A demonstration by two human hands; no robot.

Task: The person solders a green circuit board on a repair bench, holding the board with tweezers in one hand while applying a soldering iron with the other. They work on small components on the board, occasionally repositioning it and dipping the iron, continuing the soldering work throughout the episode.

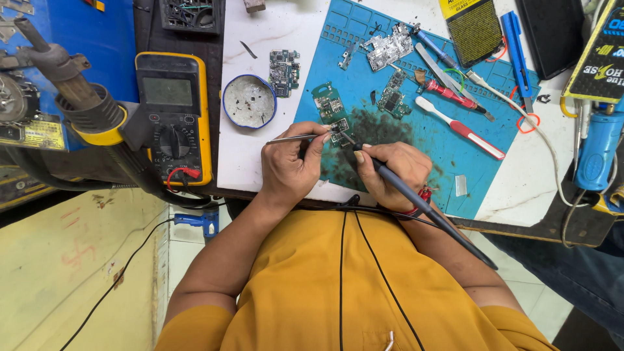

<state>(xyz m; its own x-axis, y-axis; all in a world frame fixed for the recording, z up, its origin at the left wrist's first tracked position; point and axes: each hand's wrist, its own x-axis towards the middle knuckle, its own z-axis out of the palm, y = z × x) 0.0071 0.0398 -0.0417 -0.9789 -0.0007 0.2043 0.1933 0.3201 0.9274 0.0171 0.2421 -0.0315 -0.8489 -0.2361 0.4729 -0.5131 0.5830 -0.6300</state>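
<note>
a small green circuit board (339, 128) is lain on the blue silicone mat (416, 140) of the bench. slim metal tweezers (292, 138) are gripped by the left hand (292, 166); a black soldering iron (416, 201) is clasped by the right hand (395, 172), tip at the board.

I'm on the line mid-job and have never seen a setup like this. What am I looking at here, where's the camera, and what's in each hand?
The one picture comes from a camera on the person's head, looking down over their yellow shirt at a workbench. No machine: two bare hands. The left hand holds tweezers; the right hand holds a soldering iron like a pen. Both tips meet on a small circuit board lying on a blue mat. More boards lie further up the mat, with a white and red brush. Left of the mat sit a round tin and a yellow multimeter.
</note>
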